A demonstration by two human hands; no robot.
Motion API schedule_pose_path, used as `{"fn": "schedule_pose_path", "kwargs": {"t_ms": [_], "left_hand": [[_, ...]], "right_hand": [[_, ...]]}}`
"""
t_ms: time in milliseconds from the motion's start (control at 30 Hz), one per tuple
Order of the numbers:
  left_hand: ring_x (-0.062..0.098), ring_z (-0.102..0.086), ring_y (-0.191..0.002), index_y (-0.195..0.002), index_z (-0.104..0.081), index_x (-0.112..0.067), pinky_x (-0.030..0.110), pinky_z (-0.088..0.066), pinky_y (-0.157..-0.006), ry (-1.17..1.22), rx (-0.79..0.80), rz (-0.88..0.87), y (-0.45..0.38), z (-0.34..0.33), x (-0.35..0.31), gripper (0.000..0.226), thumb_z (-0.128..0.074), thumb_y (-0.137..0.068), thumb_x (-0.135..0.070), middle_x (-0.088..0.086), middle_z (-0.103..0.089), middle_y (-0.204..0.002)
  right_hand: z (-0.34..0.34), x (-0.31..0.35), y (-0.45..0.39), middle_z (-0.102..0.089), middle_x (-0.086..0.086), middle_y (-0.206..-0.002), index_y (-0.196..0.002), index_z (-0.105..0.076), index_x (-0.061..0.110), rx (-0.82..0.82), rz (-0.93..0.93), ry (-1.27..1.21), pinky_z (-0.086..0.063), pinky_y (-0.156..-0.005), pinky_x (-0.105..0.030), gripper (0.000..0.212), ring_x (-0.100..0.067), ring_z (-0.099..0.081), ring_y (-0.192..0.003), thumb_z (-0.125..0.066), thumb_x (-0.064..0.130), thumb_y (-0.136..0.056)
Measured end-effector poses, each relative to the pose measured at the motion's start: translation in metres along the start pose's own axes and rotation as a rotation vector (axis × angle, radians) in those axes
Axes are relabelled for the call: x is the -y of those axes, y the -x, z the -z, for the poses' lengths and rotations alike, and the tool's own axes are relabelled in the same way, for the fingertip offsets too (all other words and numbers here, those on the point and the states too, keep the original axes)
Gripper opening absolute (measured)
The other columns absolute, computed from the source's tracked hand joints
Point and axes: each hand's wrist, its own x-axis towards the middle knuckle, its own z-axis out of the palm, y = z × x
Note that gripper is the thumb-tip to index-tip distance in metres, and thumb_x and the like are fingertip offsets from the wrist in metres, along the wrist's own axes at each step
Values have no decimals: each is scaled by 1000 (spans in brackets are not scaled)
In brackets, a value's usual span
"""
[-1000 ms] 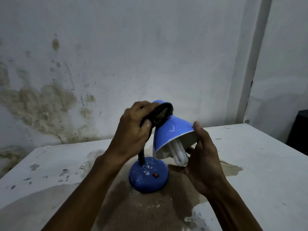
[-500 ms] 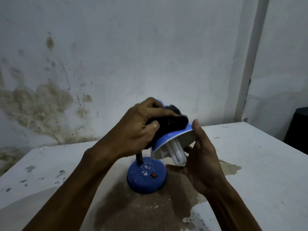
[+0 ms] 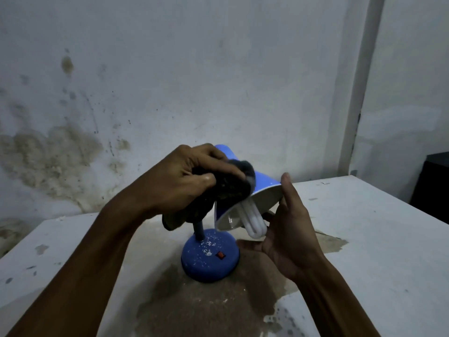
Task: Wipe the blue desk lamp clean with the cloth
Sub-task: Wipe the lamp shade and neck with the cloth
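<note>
Mid-frame, the cloth (image 3: 226, 190) is bunched in the left hand (image 3: 187, 181), whose grip is clamped on it, against the blue desk lamp (image 3: 245, 195) shade's upper-left; rim steadied lower-right by the right hand (image 3: 289, 229), fingers straight.

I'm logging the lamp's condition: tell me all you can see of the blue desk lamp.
The blue desk lamp has a round base flecked white with a red switch, a dark neck, and a tilted cone shade, white inside, holding a white coiled bulb. It stands on the stained white table. The left hand presses a dark cloth on the shade; the right hand steadies its rim.
</note>
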Motion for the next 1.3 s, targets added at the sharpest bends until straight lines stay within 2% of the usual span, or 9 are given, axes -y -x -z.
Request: {"fn": "schedule_pose_path", "kwargs": {"t_ms": [167, 367, 467, 533, 700, 900, 1067, 1167, 1300], "left_hand": [[11, -56, -94, -115, -68, -36, 19, -45, -77, -341, -148, 44, -21, -19, -10, 42, -43, -87, -17, -4, -55, -101], [2, -53, -87, -94, -74, -35, 11, -42, -70, -257, 196, -91, -25, -14, -44, 43, -39, -79, -15, -9, -52, -96], [10, -53, -93, -102, -72, -37, 29, -49, -83, -443, 69, 1, -38, -13, -38, 41, -43, -88, -12, -7, -52, -99], [13, -52, -95, -107, -71, -37, 39, -49, -86, -525, 16, 21, -39, -16, -37, 41, -40, -87, -19, -7, -50, -100], [7, -52, -89, -93, -75, -35, 16, -46, -71, -214, 164, -94, -18, -15, -44, 47, -38, -73, -14, -6, -51, -99], [18, -53, -97, -114, -66, -41, 43, -49, -87, -437, -258, 121, -26, -17, 2, 52, -36, -76, -26, -3, -50, -100], [16, -52, -108, -122, -65, -26, 23, -45, -90, -166, -379, -119, 23, -53, 11, 52, -36, -80, -18, 1, -47, -115], [15, -53, -118, -123, -64, -17, 17, -45, -93, -48, -436, -233, 50, -74, 27, 54, -35, -79, -10, 4, -45, -127], [17, -59, -111, -127, -59, -36, 25, -51, -87, 138, -578, -96, 48, -83, 57, 52, -38, -84, -14, 0, -54, -122]], "right_hand": [[-5, 2, 1, -78, -10, -103, -86, -83, 25, -10, 33, -2, -56, -84, -49, 54, -30, -76, -88, -47, 66, -88], [-7, -2, 3, -73, -7, -104, -83, -79, 39, 14, 61, 5, -51, -86, -68, 48, -35, -67, -102, -38, 59, -97], [-12, 1, 3, -70, -9, -116, -110, -72, 32, 6, 49, 0, -49, -90, -69, 48, -38, -67, -105, -40, 64, -94], [-12, 1, 3, -73, -8, -111, -110, -73, 30, 2, 49, -5, -47, -92, -71, 50, -37, -68, -102, -41, 64, -92], [-6, -2, 4, -71, -10, -113, -95, -77, 34, 23, 62, 9, -47, -89, -74, 44, -36, -65, -106, -40, 59, -96], [-10, 1, 4, -74, -8, -115, -104, -78, 30, 20, 29, -4, -46, -96, -68, 53, -36, -69, -106, -48, 69, -85], [-6, 1, 3, -78, -13, -99, -79, -83, 21, 43, 17, -58, -59, -79, -49, 54, -30, -75, -87, -50, 62, -85], [0, 2, -1, -72, -19, -116, -95, -81, 20, 15, 12, -18, -55, -83, -55, 58, -35, -72, -98, -55, 67, -75], [-5, 3, 0, -72, -17, -117, -101, -79, 28, -16, 14, 79, -53, -84, -59, 63, -37, -70, -101, -52, 77, -74]]}}
